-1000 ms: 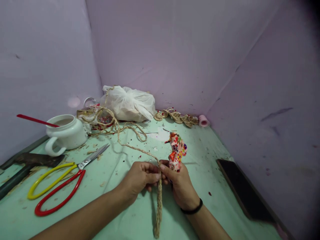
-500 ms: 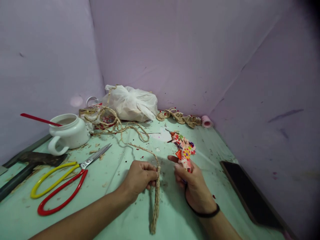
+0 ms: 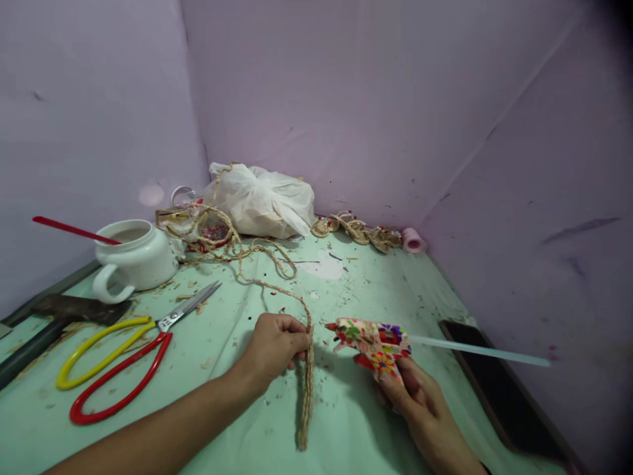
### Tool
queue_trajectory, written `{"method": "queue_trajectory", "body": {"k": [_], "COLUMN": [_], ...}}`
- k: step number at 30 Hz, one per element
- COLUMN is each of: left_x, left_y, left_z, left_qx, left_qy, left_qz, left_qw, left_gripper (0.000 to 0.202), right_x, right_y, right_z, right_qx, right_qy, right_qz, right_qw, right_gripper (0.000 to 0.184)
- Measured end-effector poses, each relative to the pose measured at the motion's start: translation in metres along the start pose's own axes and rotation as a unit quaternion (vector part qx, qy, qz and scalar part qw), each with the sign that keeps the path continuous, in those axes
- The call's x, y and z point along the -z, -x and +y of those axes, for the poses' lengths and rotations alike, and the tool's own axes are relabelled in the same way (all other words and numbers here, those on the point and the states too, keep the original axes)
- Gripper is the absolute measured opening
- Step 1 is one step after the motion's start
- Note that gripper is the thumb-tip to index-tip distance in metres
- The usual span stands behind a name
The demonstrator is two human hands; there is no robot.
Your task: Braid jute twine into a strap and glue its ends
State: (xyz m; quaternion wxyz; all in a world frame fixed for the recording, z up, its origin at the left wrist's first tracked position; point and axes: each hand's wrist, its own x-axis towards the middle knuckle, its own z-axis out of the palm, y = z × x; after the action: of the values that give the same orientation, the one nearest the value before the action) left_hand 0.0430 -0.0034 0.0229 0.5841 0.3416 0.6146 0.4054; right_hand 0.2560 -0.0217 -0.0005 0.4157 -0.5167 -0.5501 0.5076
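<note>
My left hand [image 3: 275, 344] is closed on a braided jute rope [image 3: 307, 389] that lies folded on the green table cover [image 3: 356, 290] and trails back towards a loose coil [image 3: 212, 231]. My right hand [image 3: 416, 396] grips a floral-patterned glue gun [image 3: 372, 338] by its handle. The gun lies level, its red nozzle pointing left at the rope just beside my left fingers. A clear glue stick [image 3: 479, 351] juts out of the gun's back to the right.
Scissors with one yellow and one red handle [image 3: 116, 359] lie at the left. Behind them stand a white pot [image 3: 136, 257] with a red stick, a dark tool [image 3: 54, 316] and a white plastic bag [image 3: 262, 201]. A black slab [image 3: 499, 389] lies at right.
My right hand let go of the rope, drew back to the right and tipped the glue gun from upright to level, nozzle towards the rope. My left hand kept its hold.
</note>
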Motion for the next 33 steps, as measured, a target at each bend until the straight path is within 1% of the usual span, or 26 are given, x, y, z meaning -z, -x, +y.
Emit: {"method": "queue_trajectory", "body": {"k": [2, 5, 8, 12, 15, 17, 20, 23, 28, 33], "left_x": [0.000, 0.000, 0.000, 0.000, 0.000, 0.000, -0.001, -0.001, 0.000, 0.002], "left_y": [0.000, 0.001, 0.002, 0.003, 0.002, 0.002, 0.001, 0.001, 0.002, 0.001], "left_z": [0.000, 0.000, 0.001, 0.001, 0.001, 0.001, -0.001, -0.002, -0.001, 0.000], "left_qx": [0.004, 0.009, 0.006, -0.003, -0.005, -0.005, -0.007, -0.011, -0.034, -0.055], "left_qy": [-0.002, -0.007, -0.010, -0.016, -0.023, -0.024, -0.022, -0.019, -0.016, -0.019], "left_qz": [0.002, 0.004, -0.001, -0.007, -0.010, -0.010, -0.010, -0.006, 0.004, 0.008], "left_qw": [1.000, 1.000, 1.000, 1.000, 1.000, 1.000, 1.000, 1.000, 0.999, 0.998], "left_gripper": [0.002, 0.003, 0.002, 0.001, 0.001, 0.002, 0.003, 0.004, 0.005, 0.005], "right_x": [-0.001, -0.001, 0.000, -0.001, -0.002, -0.003, -0.008, -0.013, -0.012, -0.012], "right_y": [0.001, 0.001, 0.000, -0.007, -0.017, -0.023, -0.030, -0.033, -0.029, -0.022], "right_z": [0.001, 0.002, -0.002, -0.016, -0.026, -0.031, -0.033, -0.027, -0.021, -0.023], "right_qx": [-0.004, -0.019, -0.035, -0.079, -0.100, -0.109, -0.088, -0.056, -0.027, -0.009], "right_qy": [-0.004, -0.021, -0.093, -0.215, -0.270, -0.292, -0.289, -0.271, -0.209, -0.156], "right_qz": [0.009, 0.003, 0.000, -0.007, 0.008, 0.003, -0.006, 0.003, 0.001, -0.003], "right_qw": [1.000, 1.000, 0.995, 0.973, 0.958, 0.950, 0.953, 0.961, 0.978, 0.988], "right_gripper": [0.031, 0.029, 0.028, 0.033, 0.037, 0.039, 0.039, 0.038, 0.032, 0.037]}}
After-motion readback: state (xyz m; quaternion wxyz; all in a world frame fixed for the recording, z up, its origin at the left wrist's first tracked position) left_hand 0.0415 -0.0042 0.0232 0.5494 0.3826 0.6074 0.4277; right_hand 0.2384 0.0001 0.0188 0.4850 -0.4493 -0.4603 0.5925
